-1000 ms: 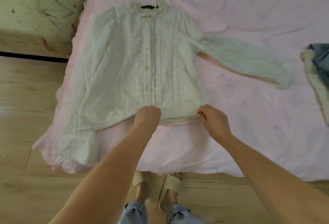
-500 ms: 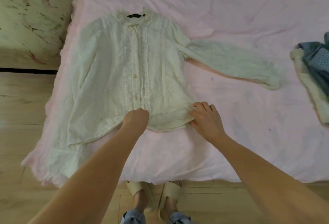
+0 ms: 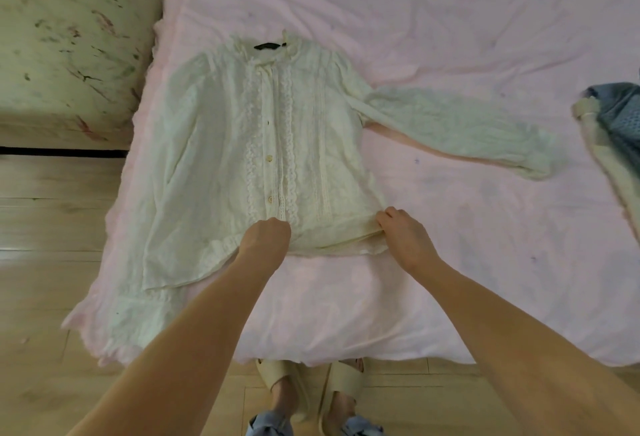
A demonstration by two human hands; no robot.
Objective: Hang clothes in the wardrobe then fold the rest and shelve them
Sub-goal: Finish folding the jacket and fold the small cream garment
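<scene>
Both hands, L (image 3: 266, 236) & R (image 3: 403, 236), pinch blouse (image 3: 221, 144) hem.

right hand (image 3: 407, 239): fingers flat 0.5 s ago, now curled, pinching blouse (image 3: 242, 144) hem | left hand (image 3: 268, 238): no change

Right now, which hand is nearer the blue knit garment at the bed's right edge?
Right. The right hand grips the white lace blouse hem on the side toward the blue knit garment; the left hand sits farther away, mid-hem.

bedside corner, daylight
pink-sheeted bed (image 3: 450, 37) on pale wood plank floor (image 3: 41, 220); stained greenish wall (image 3: 69, 37) at left.
</scene>
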